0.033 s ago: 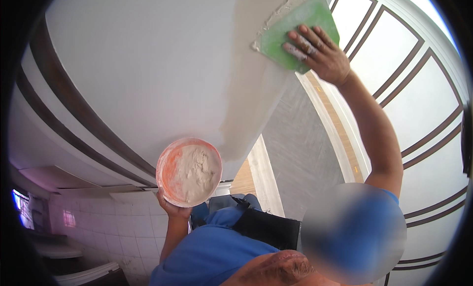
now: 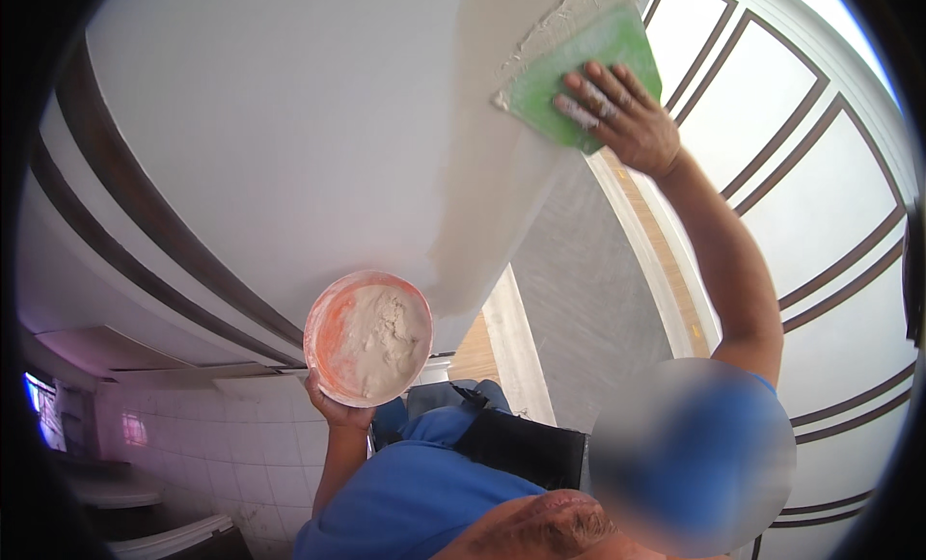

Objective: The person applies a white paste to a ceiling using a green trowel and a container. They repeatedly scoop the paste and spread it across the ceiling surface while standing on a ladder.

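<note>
My left hand (image 2: 340, 411) holds up a round orange bowl (image 2: 326, 321) from below, its fingers mostly hidden beneath it. Pale, lumpy plaster (image 2: 388, 340) lies in the bowl and coats its inside wall. High on the right, my right hand (image 2: 625, 118) grips a flat green plastic spreader (image 2: 608, 47), fingers laid across its face, white smears on them. The spreader presses against the large white surface (image 2: 289, 126). A ridge of wet plaster (image 2: 555, 25) runs along its far left edge, and a damp, beige band (image 2: 482, 184) stretches down the surface from there.
White panels with dark brown trim (image 2: 772, 107) line the right side. Below the coated surface's edge shows grey floor (image 2: 598, 271) with a pale, wood-toned border. White tiled wall (image 2: 231, 444) stands at lower left, near a small bright window (image 2: 43, 406).
My right hand has drawn the spreader slightly downward, leaving a textured plaster line above its edge. The bowl in my left hand has barely shifted.
</note>
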A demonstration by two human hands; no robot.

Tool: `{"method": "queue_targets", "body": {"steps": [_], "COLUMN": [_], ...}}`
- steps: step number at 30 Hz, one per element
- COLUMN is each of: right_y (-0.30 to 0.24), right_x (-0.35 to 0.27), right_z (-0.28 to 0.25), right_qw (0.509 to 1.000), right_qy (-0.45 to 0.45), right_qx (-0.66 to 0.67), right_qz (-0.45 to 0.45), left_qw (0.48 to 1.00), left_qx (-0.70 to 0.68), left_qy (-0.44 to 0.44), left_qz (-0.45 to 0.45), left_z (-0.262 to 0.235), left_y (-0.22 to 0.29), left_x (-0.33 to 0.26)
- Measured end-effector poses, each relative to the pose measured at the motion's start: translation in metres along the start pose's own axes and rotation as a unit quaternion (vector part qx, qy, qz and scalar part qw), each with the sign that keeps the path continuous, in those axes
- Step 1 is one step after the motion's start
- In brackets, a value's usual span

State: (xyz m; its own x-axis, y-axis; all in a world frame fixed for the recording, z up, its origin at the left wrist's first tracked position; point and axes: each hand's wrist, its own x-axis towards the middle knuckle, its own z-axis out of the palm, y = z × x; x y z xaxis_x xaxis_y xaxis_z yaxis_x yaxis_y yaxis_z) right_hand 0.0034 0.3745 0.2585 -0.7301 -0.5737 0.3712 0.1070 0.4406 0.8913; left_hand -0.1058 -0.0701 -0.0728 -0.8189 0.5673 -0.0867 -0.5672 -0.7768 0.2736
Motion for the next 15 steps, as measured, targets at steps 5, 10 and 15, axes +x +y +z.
{"method": "queue_targets", "body": {"steps": [5, 10, 15], "right_y": [-0.088, -0.098, 0.033], "right_x": [-0.071, -0.038, 0.070], "right_z": [-0.020, -0.086, -0.152], "right_qw": [0.990, 0.985, 0.943], "right_qy": [-0.134, -0.091, 0.054], "right_qx": [0.038, 0.071, 0.026], "right_qz": [0.037, 0.127, 0.329], "left_qw": [1.000, 0.999, 0.999], "left_qx": [0.017, -0.013, -0.006], "left_qy": [0.000, -0.039, -0.039], "left_qz": [0.008, 0.001, -0.007], "left_z": [-0.006, -0.011, -0.028], "left_y": [0.003, 0.000, 0.004], "left_x": [-0.006, 0.001, 0.006]}}
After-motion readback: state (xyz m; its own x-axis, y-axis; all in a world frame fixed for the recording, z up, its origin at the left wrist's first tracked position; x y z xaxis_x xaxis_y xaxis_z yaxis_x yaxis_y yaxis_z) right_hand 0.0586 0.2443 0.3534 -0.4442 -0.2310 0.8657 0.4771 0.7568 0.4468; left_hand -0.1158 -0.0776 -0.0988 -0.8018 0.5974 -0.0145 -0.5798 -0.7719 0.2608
